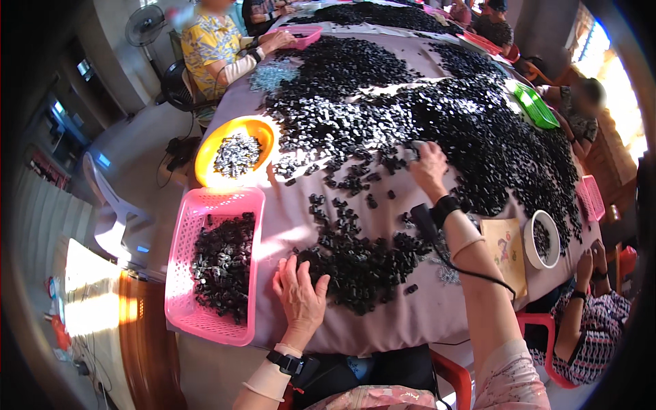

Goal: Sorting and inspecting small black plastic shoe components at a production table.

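Observation:
Many small black plastic pieces, their exact kind too small to tell, cover the table. My left hand [301, 290] rests open, fingers apart, at the left edge of the near heap of black pieces [362, 263]. Farther off, my right hand [429, 167] reaches to the near edge of the large black heap [478, 130]. Its fingers bend down over the pieces and look apart; their tips are partly hidden. Left of my left hand stands a pink perforated basket [258, 273] with black pieces in it. An orange bowl [205, 160] of shiny pieces sits behind the basket.
A purplish cloth [287, 225] covers the table. At right are a white bowl [556, 239], a printed tan sheet [502, 249], a green basket [536, 106] and a pink basket [591, 198]. Other people sit around the table. A white chair [113, 212] and fans [145, 27] stand at left.

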